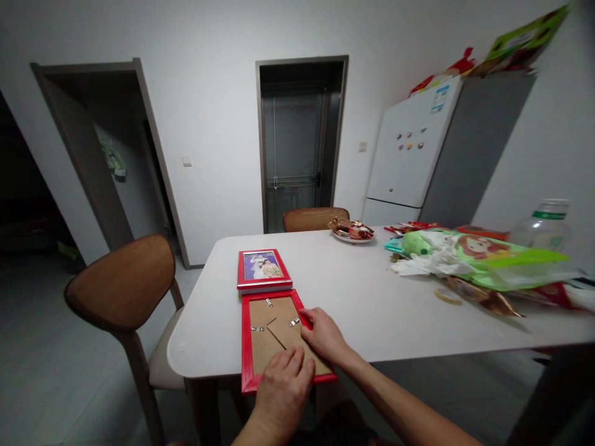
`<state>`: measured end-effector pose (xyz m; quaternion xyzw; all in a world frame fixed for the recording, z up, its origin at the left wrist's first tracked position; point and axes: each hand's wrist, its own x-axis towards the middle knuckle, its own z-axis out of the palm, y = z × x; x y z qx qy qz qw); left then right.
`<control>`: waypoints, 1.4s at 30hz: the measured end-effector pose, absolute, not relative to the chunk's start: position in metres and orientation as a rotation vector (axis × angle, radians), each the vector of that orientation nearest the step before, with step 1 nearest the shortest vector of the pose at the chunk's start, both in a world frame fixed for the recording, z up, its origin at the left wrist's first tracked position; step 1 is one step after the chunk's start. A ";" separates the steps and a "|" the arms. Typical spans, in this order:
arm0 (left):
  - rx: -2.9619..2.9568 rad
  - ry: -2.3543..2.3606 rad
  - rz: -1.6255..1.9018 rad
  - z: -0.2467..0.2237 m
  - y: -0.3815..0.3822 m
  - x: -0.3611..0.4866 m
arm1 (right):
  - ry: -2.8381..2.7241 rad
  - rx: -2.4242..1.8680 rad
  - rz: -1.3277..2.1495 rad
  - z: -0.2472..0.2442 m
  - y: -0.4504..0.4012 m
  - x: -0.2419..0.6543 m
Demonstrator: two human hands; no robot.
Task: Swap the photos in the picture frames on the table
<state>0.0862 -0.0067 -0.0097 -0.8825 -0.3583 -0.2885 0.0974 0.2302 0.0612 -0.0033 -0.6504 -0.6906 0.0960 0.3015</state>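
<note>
A red picture frame (247, 356) lies face down at the table's near edge, overhanging it slightly. Its brown backing board (274, 341) shows metal clips at the top, left and right sides, and a thin dark stand wire or slot. My left hand (284, 387) bends over the bottom of the board, fingers together and pressed down; whatever lies under the fingertips is hidden. At the right border my right hand (325, 334) grips the frame's edge, near the right clip (294, 322). Just beyond, a second red frame (264, 287) lies face up with a photo (263, 266) in it, touching or nearly touching the first.
The white table (344, 303) carries a plate (353, 238) of wrapped items at the back. On the right are a green plastic bag (502, 266), crumpled tissues (432, 263), a tape roll (447, 298) and a clear jar (542, 229). A brown chair (123, 282) stands left.
</note>
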 end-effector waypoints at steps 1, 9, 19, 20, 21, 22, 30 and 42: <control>-2.655 -1.069 -0.835 -0.008 -0.006 0.084 | -1.857 -1.725 0.225 -0.004 0.063 0.230; -2.756 -1.580 -0.938 0.004 0.002 0.022 | -2.122 -1.625 0.190 0.005 0.075 0.229; -2.870 -1.687 -1.196 0.004 0.002 0.011 | -2.135 -1.752 0.042 0.018 0.074 0.218; -2.874 -1.667 -1.208 0.004 0.001 0.012 | -2.133 -1.753 0.011 0.020 0.072 0.214; -2.875 -1.648 -1.214 0.004 0.001 0.012 | -2.138 -1.730 -0.011 0.022 0.070 0.209; -2.871 -1.632 -1.216 0.003 0.000 0.012 | -2.155 -1.680 -0.013 0.023 0.069 0.202; -2.838 -1.594 -1.208 0.002 -0.001 0.015 | -2.315 -1.449 0.097 0.016 0.078 0.141; -2.852 -1.664 -1.168 0.000 -0.002 0.015 | -2.142 -1.736 0.037 0.014 0.098 0.152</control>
